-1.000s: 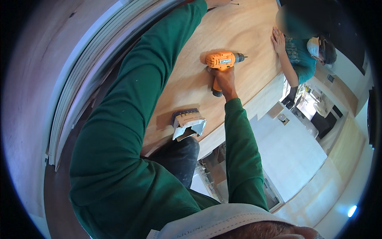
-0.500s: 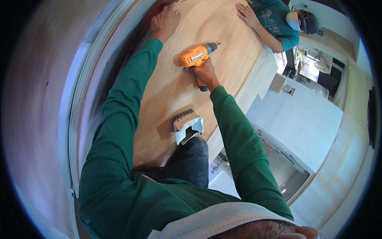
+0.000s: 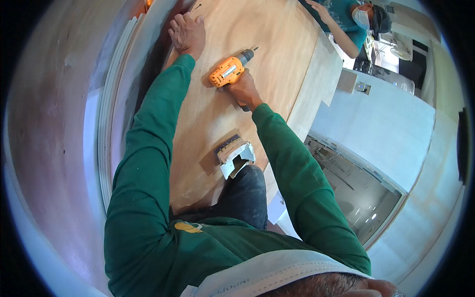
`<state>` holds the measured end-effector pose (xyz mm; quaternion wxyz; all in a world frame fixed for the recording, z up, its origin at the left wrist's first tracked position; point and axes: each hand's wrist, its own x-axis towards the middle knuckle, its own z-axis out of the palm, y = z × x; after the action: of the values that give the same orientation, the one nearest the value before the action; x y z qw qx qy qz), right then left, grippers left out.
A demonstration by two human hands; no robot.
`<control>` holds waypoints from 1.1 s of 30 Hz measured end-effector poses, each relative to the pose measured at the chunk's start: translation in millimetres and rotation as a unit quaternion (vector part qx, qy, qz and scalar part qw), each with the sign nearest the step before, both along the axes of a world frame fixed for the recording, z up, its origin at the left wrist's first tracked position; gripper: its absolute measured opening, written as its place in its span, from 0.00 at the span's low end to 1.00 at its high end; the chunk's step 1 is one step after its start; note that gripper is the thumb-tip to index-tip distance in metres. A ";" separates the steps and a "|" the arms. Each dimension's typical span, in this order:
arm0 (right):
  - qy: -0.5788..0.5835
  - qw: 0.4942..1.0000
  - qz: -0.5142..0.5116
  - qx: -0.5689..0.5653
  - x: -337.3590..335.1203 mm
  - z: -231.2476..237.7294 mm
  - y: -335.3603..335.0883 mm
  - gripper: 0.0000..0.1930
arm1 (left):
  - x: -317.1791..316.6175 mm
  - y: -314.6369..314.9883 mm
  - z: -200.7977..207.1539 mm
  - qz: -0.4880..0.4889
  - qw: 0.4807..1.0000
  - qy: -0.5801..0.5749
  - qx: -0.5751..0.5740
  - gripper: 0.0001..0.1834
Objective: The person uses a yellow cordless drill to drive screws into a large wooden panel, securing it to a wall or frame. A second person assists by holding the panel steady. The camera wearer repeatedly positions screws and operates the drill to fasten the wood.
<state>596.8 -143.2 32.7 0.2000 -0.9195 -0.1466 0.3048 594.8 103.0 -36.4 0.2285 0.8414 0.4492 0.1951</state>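
My right hand (image 3: 243,89) is closed round the grip of an orange cordless drill (image 3: 225,72). The drill is over a broad plywood board (image 3: 267,54), its dark chuck and thin bit pointing away to the upper right. My left hand (image 3: 189,35) lies at the board's left edge, fingers slightly bent and thumb apart, with nothing visible in it. Just beyond it, a small dark screw-like piece (image 3: 198,6) shows near the edge. A torn, open small carton (image 3: 235,157) sits on the board beside my dark-trousered knee (image 3: 246,190).
A co-worker (image 3: 341,22) in a teal shirt and mask is at the board's far right, one hand raised near its edge. A wall with stacked pale panels (image 3: 111,109) runs close along the left. Right and lower stand a pale blue-white panel (image 3: 378,114) and a framed opening (image 3: 356,183).
My left hand has drawn back toward me and left along the board edge. The drill has shifted slightly left in my right hand. The co-worker's hand has lifted from the board.
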 end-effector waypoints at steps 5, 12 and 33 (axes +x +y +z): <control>-0.015 1.000 0.003 -0.003 -0.5 -6.3 -2.2 0.45 | 2.1 0.2 5.1 -0.002 1.000 0.016 -0.013 0.28; -0.006 0.999 -0.029 -0.023 -8.5 11.4 -0.6 0.38 | 2.0 5.3 -1.4 -0.005 1.000 -0.004 -0.014 0.30; -0.123 0.989 -0.017 0.080 -19.8 86.8 2.5 0.24 | 5.6 -3.4 -1.4 0.010 0.999 0.041 0.003 0.42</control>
<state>577.0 -140.7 119.5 0.2581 -0.9335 -0.1786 0.1735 600.4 99.6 -37.8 0.2059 0.8449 0.4656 0.1643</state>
